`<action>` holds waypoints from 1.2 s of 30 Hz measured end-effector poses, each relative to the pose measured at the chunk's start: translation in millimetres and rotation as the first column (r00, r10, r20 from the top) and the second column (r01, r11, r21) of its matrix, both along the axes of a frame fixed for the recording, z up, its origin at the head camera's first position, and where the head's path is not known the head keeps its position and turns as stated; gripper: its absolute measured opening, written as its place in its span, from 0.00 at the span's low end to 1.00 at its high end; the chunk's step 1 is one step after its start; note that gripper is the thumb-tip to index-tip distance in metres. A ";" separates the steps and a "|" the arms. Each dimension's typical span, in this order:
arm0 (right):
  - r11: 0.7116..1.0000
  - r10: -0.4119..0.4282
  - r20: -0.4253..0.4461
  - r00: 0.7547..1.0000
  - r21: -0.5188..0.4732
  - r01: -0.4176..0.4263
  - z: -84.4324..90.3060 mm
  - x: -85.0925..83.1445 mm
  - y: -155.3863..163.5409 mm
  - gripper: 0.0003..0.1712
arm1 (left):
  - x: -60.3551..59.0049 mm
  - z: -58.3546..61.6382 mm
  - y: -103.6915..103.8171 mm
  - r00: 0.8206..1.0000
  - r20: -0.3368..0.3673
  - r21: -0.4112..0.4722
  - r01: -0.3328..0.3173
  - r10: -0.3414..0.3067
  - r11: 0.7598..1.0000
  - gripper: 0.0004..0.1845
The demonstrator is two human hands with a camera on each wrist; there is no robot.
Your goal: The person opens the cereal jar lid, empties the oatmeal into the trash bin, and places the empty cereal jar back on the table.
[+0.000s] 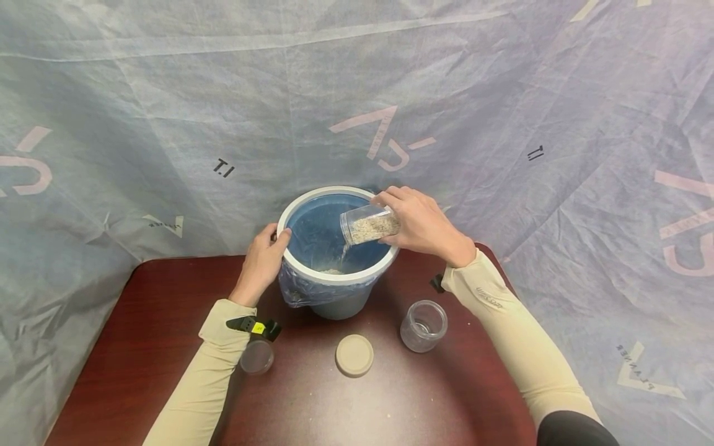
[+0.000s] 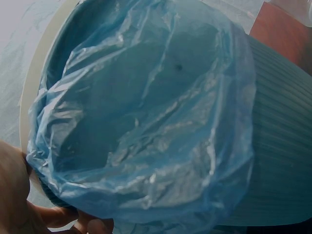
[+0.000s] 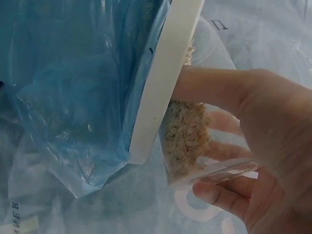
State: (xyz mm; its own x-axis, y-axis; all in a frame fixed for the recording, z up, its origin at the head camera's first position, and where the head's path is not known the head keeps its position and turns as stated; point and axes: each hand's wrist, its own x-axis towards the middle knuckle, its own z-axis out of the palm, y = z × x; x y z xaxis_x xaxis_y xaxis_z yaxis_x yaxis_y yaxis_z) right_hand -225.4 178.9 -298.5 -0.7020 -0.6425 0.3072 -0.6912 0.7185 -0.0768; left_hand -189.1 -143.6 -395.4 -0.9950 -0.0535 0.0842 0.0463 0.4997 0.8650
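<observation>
A trash bin (image 1: 341, 305) with a white rim ring (image 1: 281, 217) and a blue plastic liner (image 2: 146, 122) stands upright on the table. My left hand (image 1: 261, 261) grips the bin's rim at its left side, thumb on top and fingers underneath. In my right hand (image 1: 422, 224) is a clear jar (image 1: 357, 218), tilted mouth-down to the left over the bin's opening. Pale flaky grain (image 3: 185, 139) fills part of this jar. A thin stream falls from its mouth, and a small pale heap (image 1: 333, 271) shows inside the liner.
On the dark red table (image 1: 184, 291), an open clear jar (image 1: 424, 327) stands right of the bin. A round beige lid (image 1: 354, 355) lies in front. A clear lid (image 1: 256, 358) is beside my left forearm. A grey printed curtain (image 1: 279, 124) hangs close behind the bin.
</observation>
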 end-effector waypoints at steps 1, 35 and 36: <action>1.000 -0.001 0.001 1.000 -0.003 0.001 0.0 0.0 0.3 0.41 | -0.1 -0.3 0.0 1.000 -0.001 0.000 0.001 -0.001 1.000 0.28; 1.000 -0.001 0.018 1.000 -0.028 0.001 2.3 0.1 2.1 0.39 | 0.1 -1.7 -1.2 1.000 -0.003 0.005 0.012 -0.012 1.000 0.29; 1.000 0.000 0.018 1.000 -0.028 0.000 2.4 0.1 2.0 0.39 | 0.2 -1.7 -1.4 1.000 -0.001 0.006 0.012 -0.012 1.000 0.29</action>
State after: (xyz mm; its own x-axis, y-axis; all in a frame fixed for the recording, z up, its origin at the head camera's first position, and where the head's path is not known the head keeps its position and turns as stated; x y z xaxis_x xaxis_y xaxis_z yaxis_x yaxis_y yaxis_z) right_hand -225.3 180.9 -296.1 -0.7076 -0.6336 0.3129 -0.6894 0.7161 -0.1092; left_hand -189.0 -145.0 -397.2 -0.9956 -0.0416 0.0844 0.0529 0.4942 0.8677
